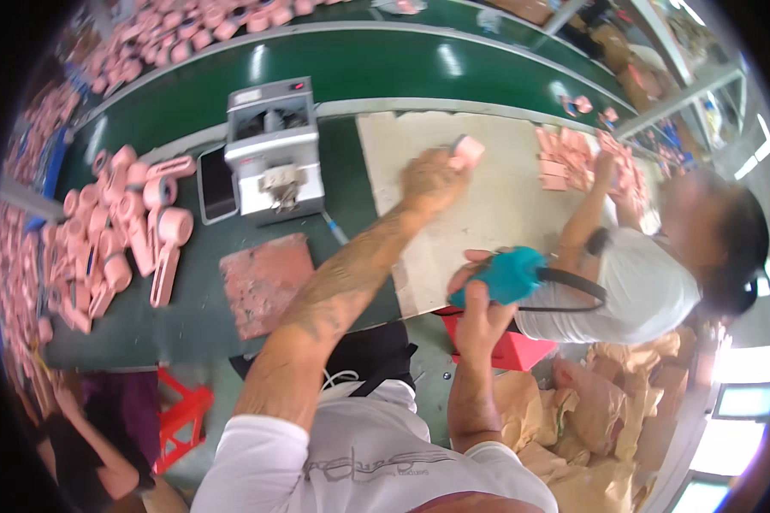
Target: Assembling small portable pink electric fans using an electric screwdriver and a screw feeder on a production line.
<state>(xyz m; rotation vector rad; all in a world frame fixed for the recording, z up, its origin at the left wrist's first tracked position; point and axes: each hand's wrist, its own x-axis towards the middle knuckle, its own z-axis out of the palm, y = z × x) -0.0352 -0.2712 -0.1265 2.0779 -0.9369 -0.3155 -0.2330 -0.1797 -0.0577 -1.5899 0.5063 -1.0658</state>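
My left hand (435, 181) reaches out over the pale board on the bench, its fingers closed on a small pink plastic piece (467, 151) with a grey edge. Nearer to me, past the board's front edge, my right hand (486, 309) is wrapped round a teal handheld tool (509, 275). A black cord or strap (577, 280) loops from the tool's right side. The tool's working end cannot be made out. To the left lies a heap of pink round-headed plastic pieces with handles (115, 227).
A grey-white machine (274, 158) stands beside a dark tray (217, 184). A worn pink mat (267, 282) lies in front. Flat pink pieces (565, 158) lie near a co-worker (633, 274) at right. Behind runs a green conveyor (385, 64). Brown bags (607, 402) fill the floor at right.
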